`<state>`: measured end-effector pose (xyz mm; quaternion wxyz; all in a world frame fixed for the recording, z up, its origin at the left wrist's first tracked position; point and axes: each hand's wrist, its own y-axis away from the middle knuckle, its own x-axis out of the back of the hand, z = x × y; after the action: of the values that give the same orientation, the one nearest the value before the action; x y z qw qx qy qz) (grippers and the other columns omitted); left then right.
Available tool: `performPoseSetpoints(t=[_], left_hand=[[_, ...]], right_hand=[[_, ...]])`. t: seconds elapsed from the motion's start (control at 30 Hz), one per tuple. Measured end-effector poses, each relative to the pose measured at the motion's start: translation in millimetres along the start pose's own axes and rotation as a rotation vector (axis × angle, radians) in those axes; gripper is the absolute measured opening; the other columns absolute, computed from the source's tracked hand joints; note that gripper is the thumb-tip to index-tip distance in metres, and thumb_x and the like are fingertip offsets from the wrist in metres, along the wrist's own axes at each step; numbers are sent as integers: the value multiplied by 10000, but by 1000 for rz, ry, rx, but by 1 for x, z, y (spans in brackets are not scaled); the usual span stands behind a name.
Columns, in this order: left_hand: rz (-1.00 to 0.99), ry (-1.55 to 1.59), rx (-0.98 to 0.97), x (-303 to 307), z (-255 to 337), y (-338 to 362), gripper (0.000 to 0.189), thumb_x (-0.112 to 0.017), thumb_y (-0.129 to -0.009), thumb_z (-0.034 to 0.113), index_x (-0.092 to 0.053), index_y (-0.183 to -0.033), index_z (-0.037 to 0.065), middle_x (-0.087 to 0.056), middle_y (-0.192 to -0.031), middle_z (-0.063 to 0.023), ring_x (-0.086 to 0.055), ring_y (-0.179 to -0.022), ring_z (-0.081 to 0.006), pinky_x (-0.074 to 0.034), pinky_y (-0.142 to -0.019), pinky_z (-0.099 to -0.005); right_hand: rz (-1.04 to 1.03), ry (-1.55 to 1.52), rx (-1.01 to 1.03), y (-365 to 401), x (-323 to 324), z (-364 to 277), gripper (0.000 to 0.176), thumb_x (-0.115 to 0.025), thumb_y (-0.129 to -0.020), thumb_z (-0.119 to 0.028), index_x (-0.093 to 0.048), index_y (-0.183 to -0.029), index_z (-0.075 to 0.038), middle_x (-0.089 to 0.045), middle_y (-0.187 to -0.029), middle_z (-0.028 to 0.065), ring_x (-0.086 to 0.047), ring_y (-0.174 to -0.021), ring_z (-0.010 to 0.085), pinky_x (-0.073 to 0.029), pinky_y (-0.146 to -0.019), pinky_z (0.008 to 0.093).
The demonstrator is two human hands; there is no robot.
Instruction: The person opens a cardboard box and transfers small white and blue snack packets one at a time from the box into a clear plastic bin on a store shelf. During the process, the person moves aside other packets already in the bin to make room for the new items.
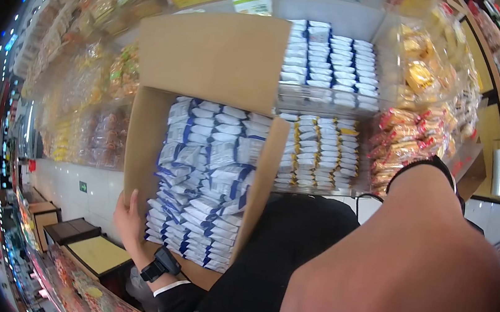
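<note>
An open cardboard box (212, 58) is tilted in front of my body, filled with stacked small white and blue packets (204, 175). My left hand (129, 221) grips the box at its lower left side, with a black watch on the wrist. Very large and close to the camera at the lower right is my right hand (396, 286), its back towards the view and its fingers out of sight. A dark band circles that wrist. Whatever my right hand may hold cannot be seen.
Behind the box, clear shelf bins hold white and blue packets (330, 60) and white and yellow packets (325, 153). Red-wrapped snacks (411, 138) lie at the right. Bagged goods (90, 86) fill the left shelves. A low table (98, 255) stands on the floor at the lower left.
</note>
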<state>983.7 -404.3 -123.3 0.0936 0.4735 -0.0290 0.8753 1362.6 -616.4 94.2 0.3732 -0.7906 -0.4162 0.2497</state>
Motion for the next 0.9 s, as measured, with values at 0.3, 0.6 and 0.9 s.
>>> performPoseSetpoints(t=[0.3,0.6,0.9], left_hand=[[11,-35,59,0,5,-6,412,-602,-989,356,-643,-1276,63,-709,-1090,-222,-673,-1031,-406,-511,-872,-431],[-36,57,25,-10,-33,-20,405,-622,-977,345,-637,-1301,103,-713,-1074,-218,-687,-1015,-392,-521,-860,-432],[52,-114,58,9,27,-1,412,-628,-956,387,-658,-1259,109,-699,-1052,-236,-654,-1015,-433,-522,-846,-443]], right_hand=[[43,-115,-92,-35,30,47,195,-575,-953,-112,-563,-1121,-13,-634,-862,45,-526,-641,105,-405,-550,262],[179,-389,-245,-25,43,52,304,-581,-968,-101,-571,-1252,6,-667,-936,50,-524,-677,66,-403,-569,229],[-482,1530,-1300,64,104,184,265,-719,-810,-127,-726,-1063,-51,-735,-974,138,-720,-960,293,-571,-778,419]])
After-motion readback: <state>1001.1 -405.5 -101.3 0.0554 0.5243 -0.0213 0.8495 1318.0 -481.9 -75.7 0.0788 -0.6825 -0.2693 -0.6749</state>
